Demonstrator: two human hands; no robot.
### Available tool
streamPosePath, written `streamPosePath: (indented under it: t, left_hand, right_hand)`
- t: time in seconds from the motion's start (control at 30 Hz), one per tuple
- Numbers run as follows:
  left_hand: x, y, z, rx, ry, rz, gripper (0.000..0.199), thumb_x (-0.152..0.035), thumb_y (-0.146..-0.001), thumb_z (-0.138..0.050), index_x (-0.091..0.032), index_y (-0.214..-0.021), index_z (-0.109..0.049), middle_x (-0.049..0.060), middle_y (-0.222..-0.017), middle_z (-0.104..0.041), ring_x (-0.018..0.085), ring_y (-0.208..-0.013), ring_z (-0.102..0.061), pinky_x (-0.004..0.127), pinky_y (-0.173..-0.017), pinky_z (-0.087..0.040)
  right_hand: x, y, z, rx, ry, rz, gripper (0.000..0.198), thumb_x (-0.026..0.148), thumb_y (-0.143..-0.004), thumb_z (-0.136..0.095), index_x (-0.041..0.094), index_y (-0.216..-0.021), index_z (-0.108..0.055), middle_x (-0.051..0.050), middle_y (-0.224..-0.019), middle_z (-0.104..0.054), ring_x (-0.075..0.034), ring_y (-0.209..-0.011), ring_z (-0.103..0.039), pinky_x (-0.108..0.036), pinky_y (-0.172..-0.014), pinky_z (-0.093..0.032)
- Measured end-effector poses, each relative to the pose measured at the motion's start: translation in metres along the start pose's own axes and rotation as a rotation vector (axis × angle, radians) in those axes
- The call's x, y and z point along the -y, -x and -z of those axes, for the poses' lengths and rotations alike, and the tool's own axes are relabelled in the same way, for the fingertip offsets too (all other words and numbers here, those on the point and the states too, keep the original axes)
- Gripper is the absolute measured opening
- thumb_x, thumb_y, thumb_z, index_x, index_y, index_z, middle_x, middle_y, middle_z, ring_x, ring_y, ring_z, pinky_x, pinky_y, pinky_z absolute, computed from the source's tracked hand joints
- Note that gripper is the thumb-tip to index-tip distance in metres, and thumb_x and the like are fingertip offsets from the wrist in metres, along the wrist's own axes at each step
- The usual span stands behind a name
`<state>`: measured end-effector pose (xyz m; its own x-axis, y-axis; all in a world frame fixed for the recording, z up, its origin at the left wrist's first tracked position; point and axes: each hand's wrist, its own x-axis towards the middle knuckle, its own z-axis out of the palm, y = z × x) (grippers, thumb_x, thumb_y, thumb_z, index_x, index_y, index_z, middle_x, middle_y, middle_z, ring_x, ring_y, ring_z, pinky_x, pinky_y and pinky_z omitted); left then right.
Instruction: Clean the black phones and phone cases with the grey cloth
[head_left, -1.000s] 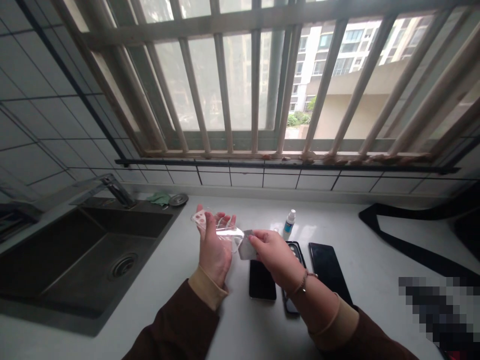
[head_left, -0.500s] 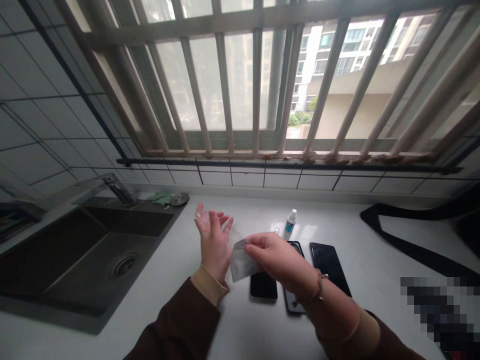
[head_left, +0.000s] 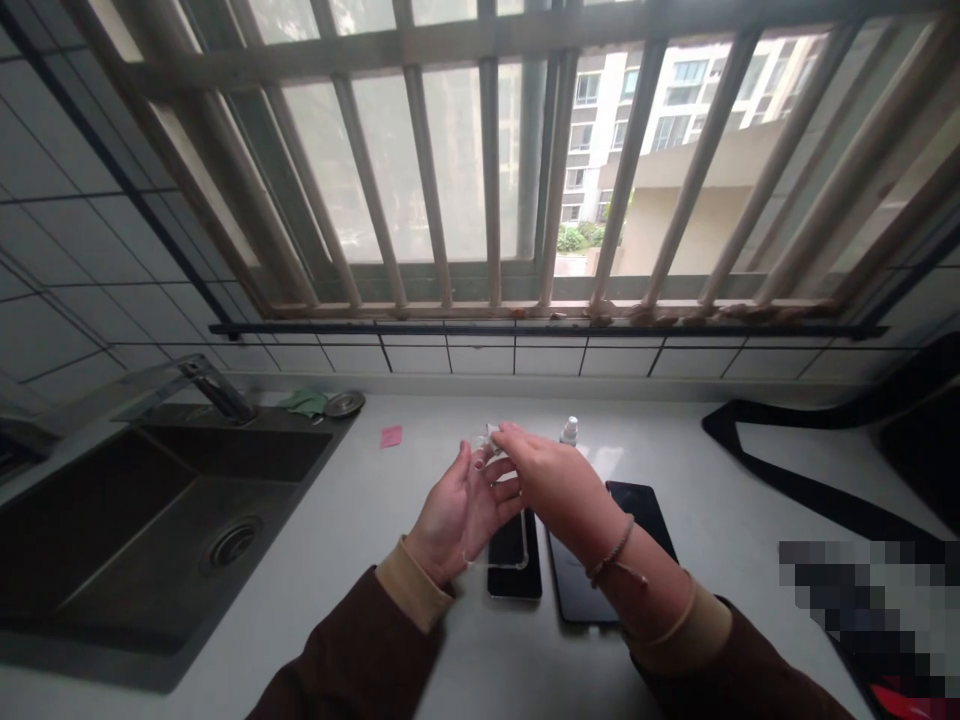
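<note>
My left hand is turned palm up, its fingers curled round a clear phone case. The case's lower corners show over a black phone lying on the counter. At the upper end of the case, my right hand is bent over with its fingertips together against my left fingers. A small pale bit shows at those fingertips; what the right hand holds is mostly hidden. Under my right wrist lies a larger dark flat device, with another black device beside it.
Behind my right hand stands a white-capped bottle, partly covered. A pink paper square lies on the white counter. To the left are the dark sink, faucet, green cloth and metal strainer. A black strap lies right.
My left hand has moved right and turned its palm up under my right hand. The grey cloth, seen earlier in my right fingers, is no longer plainly visible. The pink square has come into sight.
</note>
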<state>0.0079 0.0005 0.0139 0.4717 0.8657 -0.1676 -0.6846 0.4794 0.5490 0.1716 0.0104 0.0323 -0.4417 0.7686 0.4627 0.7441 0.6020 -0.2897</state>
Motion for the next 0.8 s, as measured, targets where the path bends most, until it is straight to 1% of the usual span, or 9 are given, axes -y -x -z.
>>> streamPosePath:
  t: [0.07,0.17,0.23,0.3,0.4,0.47,0.6,0.7,0.8]
  left_hand:
    - [0.001,-0.003,0.000,-0.038,0.021,-0.044,0.050,-0.052,-0.110,-0.041,-0.014,-0.127,-0.070,0.020,-0.121,-0.074,0.029,-0.105,-0.075,0.044,-0.098,-0.060]
    - [0.003,-0.007,0.000,-0.096,0.060,-0.104,0.049,-0.047,-0.112,-0.039,-0.011,-0.124,-0.070,0.020,-0.121,-0.074,0.028,-0.113,-0.074,0.043,-0.104,-0.058]
    - [0.002,-0.008,0.001,-0.155,0.094,-0.148,0.046,-0.044,-0.112,-0.039,-0.011,-0.124,-0.070,0.019,-0.118,-0.075,0.026,-0.112,-0.074,0.040,-0.104,-0.059]
    - [-0.001,-0.008,0.003,-0.231,0.090,-0.189,0.044,-0.044,-0.112,-0.041,-0.012,-0.127,-0.068,0.018,-0.113,-0.076,0.024,-0.103,-0.076,0.038,-0.099,-0.061]
    - [-0.009,-0.007,0.006,-0.306,0.023,-0.227,0.047,-0.048,-0.110,-0.043,-0.013,-0.133,-0.065,0.019,-0.109,-0.075,0.025,-0.093,-0.077,0.039,-0.086,-0.064]
    - [-0.013,-0.007,0.008,-0.337,0.019,-0.253,0.047,-0.048,-0.110,-0.043,-0.013,-0.133,-0.065,0.020,-0.114,-0.074,0.027,-0.097,-0.078,0.039,-0.083,-0.065]
    - [-0.015,-0.008,0.011,-0.407,0.099,-0.296,0.042,-0.044,-0.110,-0.045,-0.013,-0.128,-0.066,0.020,-0.115,-0.073,0.028,-0.105,-0.077,0.042,-0.089,-0.066]
    - [-0.013,-0.011,0.017,-0.437,0.128,-0.312,0.042,-0.044,-0.109,-0.046,-0.012,-0.127,-0.066,0.022,-0.117,-0.073,0.029,-0.109,-0.076,0.045,-0.094,-0.065]
    - [-0.013,-0.013,0.020,-0.383,0.133,-0.316,0.045,-0.046,-0.109,-0.045,-0.011,-0.128,-0.065,0.023,-0.120,-0.071,0.030,-0.112,-0.075,0.049,-0.100,-0.063]
  right_hand:
    - [0.002,-0.001,-0.007,0.062,0.006,0.060,0.050,-0.004,-0.093,-0.054,0.010,-0.139,-0.066,-0.023,-0.149,-0.064,-0.030,-0.142,-0.061,-0.046,-0.115,-0.055]
    - [0.005,-0.002,-0.011,0.101,0.023,0.099,0.051,-0.006,-0.092,-0.054,0.009,-0.140,-0.065,-0.023,-0.149,-0.064,-0.029,-0.143,-0.060,-0.044,-0.117,-0.054]
    - [0.008,-0.001,-0.009,0.141,0.011,0.121,0.050,-0.005,-0.093,-0.055,0.010,-0.139,-0.065,-0.022,-0.149,-0.064,-0.029,-0.142,-0.061,-0.043,-0.118,-0.053]
    - [0.015,-0.001,-0.006,0.195,-0.016,0.120,0.046,-0.003,-0.093,-0.056,0.011,-0.136,-0.067,-0.021,-0.148,-0.066,-0.029,-0.139,-0.064,-0.042,-0.114,-0.056]
    - [0.027,-0.001,0.003,0.279,-0.057,0.077,0.037,0.000,-0.096,-0.055,0.015,-0.127,-0.070,-0.016,-0.132,-0.076,-0.027,-0.116,-0.077,-0.034,-0.094,-0.062]
    - [0.033,-0.001,0.010,0.323,-0.060,0.058,0.035,0.003,-0.097,-0.054,0.019,-0.122,-0.072,-0.011,-0.114,-0.081,-0.023,-0.096,-0.079,-0.029,-0.079,-0.059]
    - [0.039,-0.001,0.023,0.394,0.013,0.077,0.033,0.004,-0.094,-0.056,0.024,-0.112,-0.076,-0.006,-0.091,-0.081,-0.021,-0.075,-0.075,-0.027,-0.064,-0.049]
    - [0.038,0.003,0.031,0.421,0.016,0.100,0.032,0.003,-0.091,-0.057,0.024,-0.101,-0.080,-0.004,-0.074,-0.076,-0.017,-0.060,-0.066,-0.027,-0.056,-0.042]
    - [0.033,0.010,0.039,0.400,-0.061,0.098,0.031,0.004,-0.090,-0.060,0.027,-0.095,-0.081,-0.001,-0.063,-0.070,-0.014,-0.051,-0.057,-0.026,-0.051,-0.037]
